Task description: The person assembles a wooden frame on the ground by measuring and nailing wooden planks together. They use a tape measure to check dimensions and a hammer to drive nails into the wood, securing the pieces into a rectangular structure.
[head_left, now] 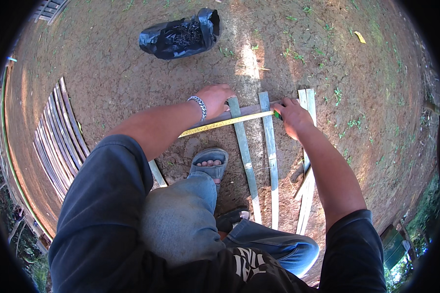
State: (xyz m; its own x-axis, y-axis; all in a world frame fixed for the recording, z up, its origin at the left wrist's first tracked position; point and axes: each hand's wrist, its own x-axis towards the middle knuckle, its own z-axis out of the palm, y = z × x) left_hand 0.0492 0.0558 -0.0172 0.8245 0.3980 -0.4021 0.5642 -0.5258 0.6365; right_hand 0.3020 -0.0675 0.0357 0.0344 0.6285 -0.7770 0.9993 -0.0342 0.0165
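A yellow measuring tape blade [215,125] stretches across several wooden slats, along a brown crosspiece [251,109]. My right hand [295,118] is closed around the tape measure's case [277,114], beside the pale right-hand slats [308,195]. My left hand [214,101], with a chain bracelet at its wrist, is closed on the top end of a greenish-grey slat [243,151] where it meets the crosspiece. Another grey slat [270,151] lies between the hands, crossing under the blade. My left forearm hides the blade's far left end.
On the bare ground ahead lies an open black plastic bag [181,38] with thin dark pieces in it. A row of loose slats [58,141] lies at the left. My sandalled foot [209,163] is close to the left slat. A short wooden piece [303,184] lies by the right slats.
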